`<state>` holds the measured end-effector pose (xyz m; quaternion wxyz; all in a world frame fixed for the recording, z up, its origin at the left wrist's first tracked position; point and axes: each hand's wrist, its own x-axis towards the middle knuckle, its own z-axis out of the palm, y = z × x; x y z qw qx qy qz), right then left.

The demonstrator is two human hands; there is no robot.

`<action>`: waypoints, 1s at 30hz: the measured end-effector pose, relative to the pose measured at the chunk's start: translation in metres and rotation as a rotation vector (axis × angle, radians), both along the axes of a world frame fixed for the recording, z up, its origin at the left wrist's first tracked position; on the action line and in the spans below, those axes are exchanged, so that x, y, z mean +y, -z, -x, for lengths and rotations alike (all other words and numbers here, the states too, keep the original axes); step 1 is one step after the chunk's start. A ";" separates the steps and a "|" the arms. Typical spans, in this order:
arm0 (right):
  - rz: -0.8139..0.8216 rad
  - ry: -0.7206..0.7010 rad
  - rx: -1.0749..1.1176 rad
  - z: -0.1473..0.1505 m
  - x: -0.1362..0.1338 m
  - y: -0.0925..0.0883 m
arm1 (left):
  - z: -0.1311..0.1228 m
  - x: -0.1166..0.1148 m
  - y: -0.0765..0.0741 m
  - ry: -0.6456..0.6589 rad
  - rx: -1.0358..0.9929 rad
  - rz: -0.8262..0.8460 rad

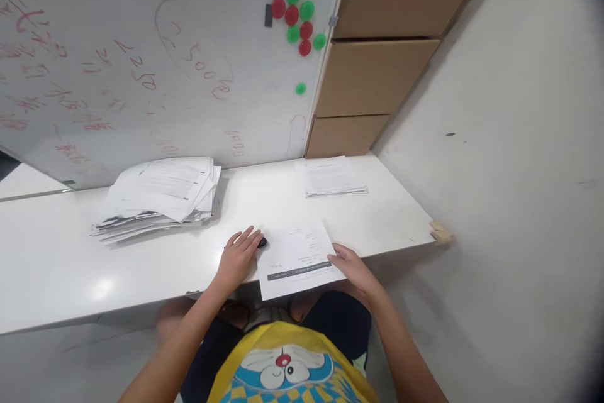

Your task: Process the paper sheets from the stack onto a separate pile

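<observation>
A printed white sheet of paper [297,252] with a dark band across it lies partly on the table, its near edge jutting past the front edge. My right hand [353,264] pinches the sheet's right side between thumb and fingers. Left of the paper, my left hand [240,256] rests palm down on the table with its fingers stretched out. A small black object [262,242] shows by its fingertips, beside the sheet's left edge. The rest of that object is hidden under the hand, so its kind is unclear.
A thick, uneven stack of papers [160,192] stands on the white table [47,258] at left. A neater, thin pile of papers [333,176] lies at back right. Behind rise a whiteboard [198,120] with round magnets and stacked cardboard boxes [372,79]. A wall [509,139] bounds the right.
</observation>
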<state>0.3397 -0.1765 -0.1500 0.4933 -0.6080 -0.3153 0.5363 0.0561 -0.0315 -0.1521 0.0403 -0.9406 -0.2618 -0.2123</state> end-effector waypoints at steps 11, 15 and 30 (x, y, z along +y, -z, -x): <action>-0.122 0.006 0.062 0.001 0.009 0.008 | 0.004 0.002 0.001 -0.055 -0.026 -0.232; -0.159 -0.014 -0.079 -0.027 0.019 -0.005 | 0.004 0.006 0.000 -0.051 -0.049 -0.263; 0.006 0.503 -0.921 -0.161 0.181 -0.009 | 0.022 0.014 -0.006 -0.185 -0.245 -0.148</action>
